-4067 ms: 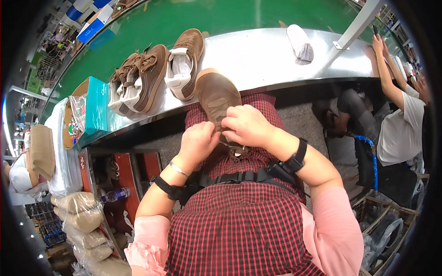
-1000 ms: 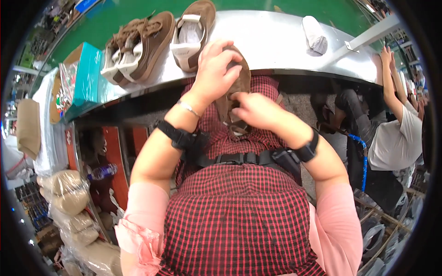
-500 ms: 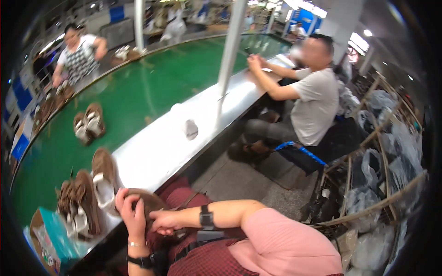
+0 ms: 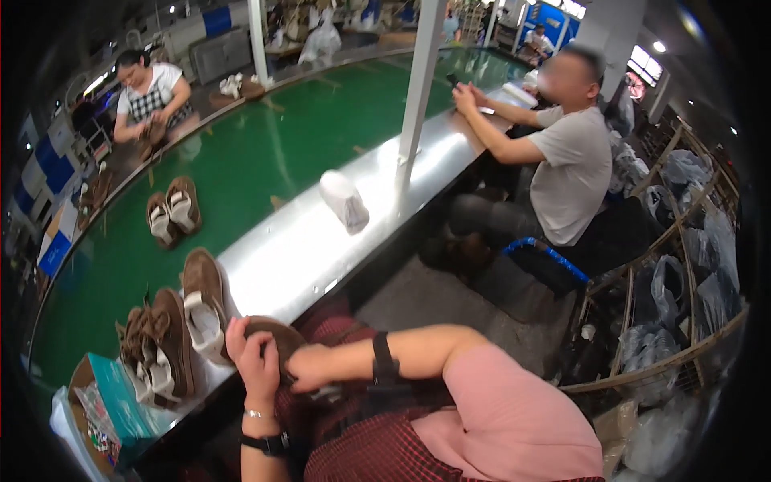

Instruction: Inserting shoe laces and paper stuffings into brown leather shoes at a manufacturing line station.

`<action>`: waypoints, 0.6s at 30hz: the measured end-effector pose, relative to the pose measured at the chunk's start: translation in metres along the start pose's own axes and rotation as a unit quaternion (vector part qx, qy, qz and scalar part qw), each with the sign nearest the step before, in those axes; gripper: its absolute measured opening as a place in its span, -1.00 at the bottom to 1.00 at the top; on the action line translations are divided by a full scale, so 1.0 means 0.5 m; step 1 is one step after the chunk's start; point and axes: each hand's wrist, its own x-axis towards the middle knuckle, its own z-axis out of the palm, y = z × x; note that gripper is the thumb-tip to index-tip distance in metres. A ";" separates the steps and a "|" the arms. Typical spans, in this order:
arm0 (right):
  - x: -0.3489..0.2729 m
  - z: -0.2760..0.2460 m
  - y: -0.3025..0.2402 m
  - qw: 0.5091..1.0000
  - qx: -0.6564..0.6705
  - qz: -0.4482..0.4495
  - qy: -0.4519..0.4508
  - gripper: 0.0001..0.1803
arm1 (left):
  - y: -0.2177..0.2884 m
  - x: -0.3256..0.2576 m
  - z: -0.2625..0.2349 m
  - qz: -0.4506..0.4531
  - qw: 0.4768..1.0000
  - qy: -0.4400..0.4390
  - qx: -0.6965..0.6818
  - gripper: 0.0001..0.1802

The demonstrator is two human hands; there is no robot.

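Both hands are on one brown suede shoe (image 4: 273, 333), held low against the person's lap at the near edge of the shiny metal table (image 4: 321, 233). The left hand (image 4: 255, 361) wraps round the shoe's near side, fingers curled over the upper. The right hand (image 4: 309, 368) comes in from the right with a black wristband on its forearm, fingers pinched narrow at the shoe's opening; whether it grips a lace or the shoe's edge, I cannot tell.

Just left of the held shoe, on the table's edge, lie more brown shoes with pale insoles (image 4: 173, 337), soles tipped sideways and touching one another. Beside them, further left, sits a teal cardboard box (image 4: 112, 402).

Out on the green conveyor belt (image 4: 265, 153), a separate pair of brown shoes (image 4: 173, 210) lies well apart from the hands. A white shoe-shaped form (image 4: 344, 201) rests alone on the metal table, near a white upright post (image 4: 418, 88).

A seated person in a grey shirt (image 4: 566, 157) leans on the table further along, and another person in a white top (image 4: 148, 92) works across the belt.
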 end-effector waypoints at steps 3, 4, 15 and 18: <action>0.030 -0.035 0.029 0.935 0.238 0.036 -0.261 -0.63 | -0.020 0.008 0.002 -0.005 1.000 0.000 -0.029 -0.89; 0.033 -0.038 0.040 0.903 0.304 0.063 -0.298 -0.65 | -0.024 0.008 0.001 -0.001 1.000 0.000 -0.022 -0.90; -0.003 0.023 -0.010 0.825 0.538 0.166 -0.043 -0.80 | -0.037 0.012 0.009 0.008 1.000 0.015 -0.003 -0.88; -0.005 0.040 -0.016 0.819 0.549 0.169 0.020 -0.84 | -0.042 -0.002 0.007 0.004 0.999 0.045 0.010 -0.88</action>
